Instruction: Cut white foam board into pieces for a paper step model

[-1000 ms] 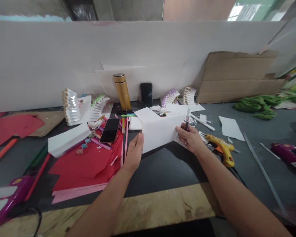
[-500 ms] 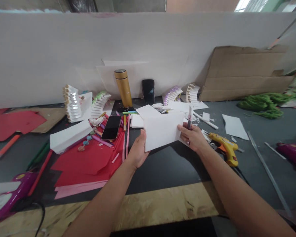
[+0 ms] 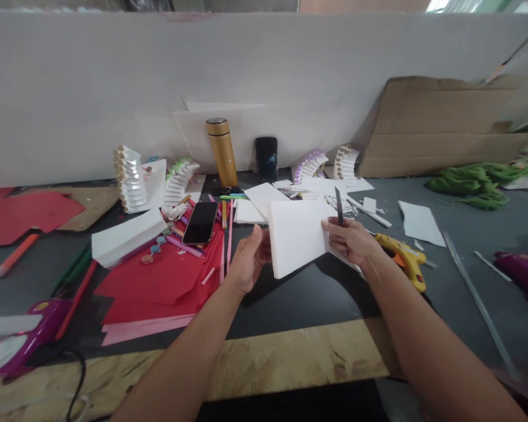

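Observation:
A stack of white card pieces [image 3: 300, 237], its layered edge showing at the left, is held tilted above the dark table. My right hand [image 3: 351, 240] grips the stack's right edge and also has a utility knife [image 3: 339, 206] pointing upward between its fingers. At the left edge is my left hand [image 3: 250, 258], thumb raised off the card; its fingers are partly hidden behind the edge. More white card sheets [image 3: 264, 198] lie just behind. To the right of my right hand rests a yellow glue gun [image 3: 402, 258], partly covered by my forearm.
Red felt-like sheets [image 3: 158, 287], a phone [image 3: 200, 223] and markers lie at left. A gold flask [image 3: 222, 152] and a dark phone [image 3: 266, 159] stand at the back. Cardboard [image 3: 435, 129] leans right, near green yarn [image 3: 470, 183]. A purple glue gun [image 3: 30, 334] sits front left.
The white card stack has turned, so its left side edge now shows, and sits slightly further right. My left thumb has come off its front. The knife blade has turned.

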Tool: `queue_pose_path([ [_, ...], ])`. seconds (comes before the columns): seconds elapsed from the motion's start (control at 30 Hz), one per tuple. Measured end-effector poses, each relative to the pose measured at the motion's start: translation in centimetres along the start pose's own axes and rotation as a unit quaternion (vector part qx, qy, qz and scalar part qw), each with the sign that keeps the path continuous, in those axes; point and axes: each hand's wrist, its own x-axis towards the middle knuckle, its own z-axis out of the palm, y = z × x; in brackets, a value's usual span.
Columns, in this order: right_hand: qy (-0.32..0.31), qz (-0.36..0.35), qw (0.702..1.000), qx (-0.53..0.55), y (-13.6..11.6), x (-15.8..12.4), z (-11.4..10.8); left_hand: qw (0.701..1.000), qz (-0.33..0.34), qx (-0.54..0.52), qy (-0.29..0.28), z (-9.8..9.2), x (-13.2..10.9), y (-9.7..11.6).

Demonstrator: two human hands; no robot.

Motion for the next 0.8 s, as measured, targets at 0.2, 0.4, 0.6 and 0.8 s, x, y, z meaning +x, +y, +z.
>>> queue_pose_path([
  [0.2, 0.033, -0.016, 0.999, 0.031, -0.39, 0.33, -0.58, 1.0, 0.028, 0.011, 0.005, 0.01, 0.23, -0.03],
  [0.4, 0.064, -0.049, 0.995, 0.057, -0.74, 0.49, -1.01, 0.991, 0.084, 0.103, 0.02, -0.05, 0.25, -0.3],
  [0.6, 0.056, -0.035, 0.997, 0.048, -0.34, 0.49, -0.75, 0.968, 0.114, 0.22, 0.033, -0.03, 0.06, -0.11],
  [0.8, 0.05, -0.044, 0.997, 0.043, -0.15, 0.44, -0.35, 0.946, 0.163, 0.276, 0.055, 0.16, -0.31, 0.05],
])
